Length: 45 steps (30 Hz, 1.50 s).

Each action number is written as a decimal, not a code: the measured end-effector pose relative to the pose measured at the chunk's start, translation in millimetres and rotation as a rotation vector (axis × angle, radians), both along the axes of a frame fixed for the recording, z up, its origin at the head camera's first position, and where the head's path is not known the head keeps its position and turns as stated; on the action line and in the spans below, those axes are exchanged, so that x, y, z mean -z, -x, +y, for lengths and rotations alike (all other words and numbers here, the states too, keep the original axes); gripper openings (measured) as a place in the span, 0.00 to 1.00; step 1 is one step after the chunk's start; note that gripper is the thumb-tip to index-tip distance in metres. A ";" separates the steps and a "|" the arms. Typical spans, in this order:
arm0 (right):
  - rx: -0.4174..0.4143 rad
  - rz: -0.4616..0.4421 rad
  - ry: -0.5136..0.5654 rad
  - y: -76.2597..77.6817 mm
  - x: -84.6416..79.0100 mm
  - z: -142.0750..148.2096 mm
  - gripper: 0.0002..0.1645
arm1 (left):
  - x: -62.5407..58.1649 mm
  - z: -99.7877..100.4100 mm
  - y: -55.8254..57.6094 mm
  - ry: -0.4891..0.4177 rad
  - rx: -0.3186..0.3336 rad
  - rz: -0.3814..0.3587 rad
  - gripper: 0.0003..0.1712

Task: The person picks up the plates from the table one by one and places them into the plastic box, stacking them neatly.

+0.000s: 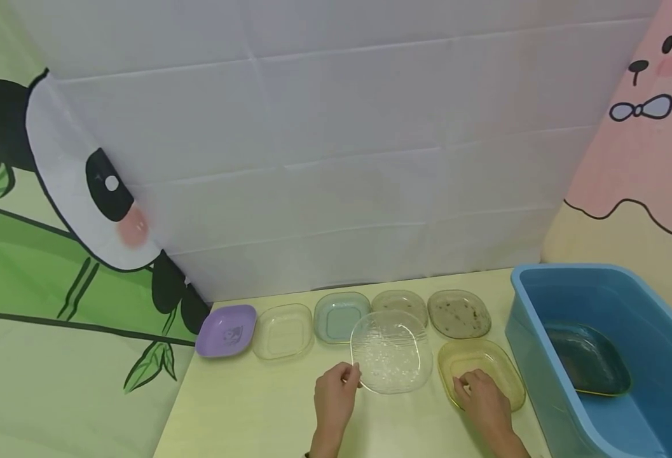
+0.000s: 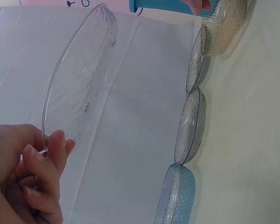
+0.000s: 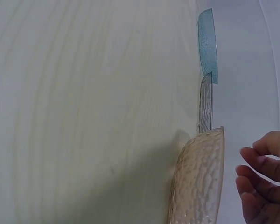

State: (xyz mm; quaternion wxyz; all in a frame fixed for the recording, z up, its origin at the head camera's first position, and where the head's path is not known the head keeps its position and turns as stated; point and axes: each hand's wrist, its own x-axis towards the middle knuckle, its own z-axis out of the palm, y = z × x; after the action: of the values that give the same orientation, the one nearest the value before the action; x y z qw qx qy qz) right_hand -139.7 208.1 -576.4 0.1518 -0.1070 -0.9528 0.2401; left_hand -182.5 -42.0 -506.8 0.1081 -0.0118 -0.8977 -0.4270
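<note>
My left hand (image 1: 336, 393) pinches a clear, rippled plate (image 1: 391, 353) at its lower left rim, between thumb and fingers. The left wrist view shows that plate (image 2: 79, 79) tilted up, off the table. Over the yellow glass dish (image 1: 484, 356) hovers my right hand (image 1: 486, 402), its fingers loosely bent. In the right wrist view, a gap parts these fingers (image 3: 259, 161) from the rim of the dish (image 3: 198, 182), and nothing is between them. Behind the clear plate stand a pale clear dish (image 1: 400, 299) and a blue glass dish (image 1: 342, 318).
A blue tub (image 1: 547, 375) at the right contains a dark green dish (image 1: 587, 359). Along the back lie a purple dish (image 1: 226, 331), a pale yellow dish (image 1: 283, 331) and a greyish dish (image 1: 459, 313). A white cloth (image 1: 313, 159) hangs behind the table.
</note>
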 end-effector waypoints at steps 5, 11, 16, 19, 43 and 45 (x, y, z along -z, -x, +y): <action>0.004 -0.009 0.006 2.9 -2.6 0.8 0.09 | -0.9 0.1 -0.9 -0.006 -0.008 0.018 0.13; 0.029 -0.035 0.150 9.8 -10.7 -2.1 0.15 | 4.4 -0.7 -0.7 0.001 -0.015 -0.003 0.13; 0.026 -0.031 0.347 14.6 -19.6 -12.6 0.21 | 9.8 -0.8 -1.0 0.008 -0.014 -0.035 0.14; 0.007 -0.048 0.414 14.6 -24.1 -19.7 0.23 | 12.0 -0.5 -2.0 0.006 -0.012 -0.044 0.14; -0.048 -0.164 0.476 16.9 -37.9 -28.7 0.31 | 15.5 1.6 -6.1 0.000 -0.016 -0.060 0.13; -0.060 -0.162 0.478 16.9 -38.5 -28.3 0.32 | 16.0 1.9 -6.2 0.003 -0.016 -0.052 0.14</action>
State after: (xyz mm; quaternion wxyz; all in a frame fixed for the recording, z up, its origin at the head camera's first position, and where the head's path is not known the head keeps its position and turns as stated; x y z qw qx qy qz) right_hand -156.7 179.8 -537.9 0.0383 -0.1303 -0.8807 0.4538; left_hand -176.3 -40.2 -522.7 0.0882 0.0064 -0.9010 -0.4248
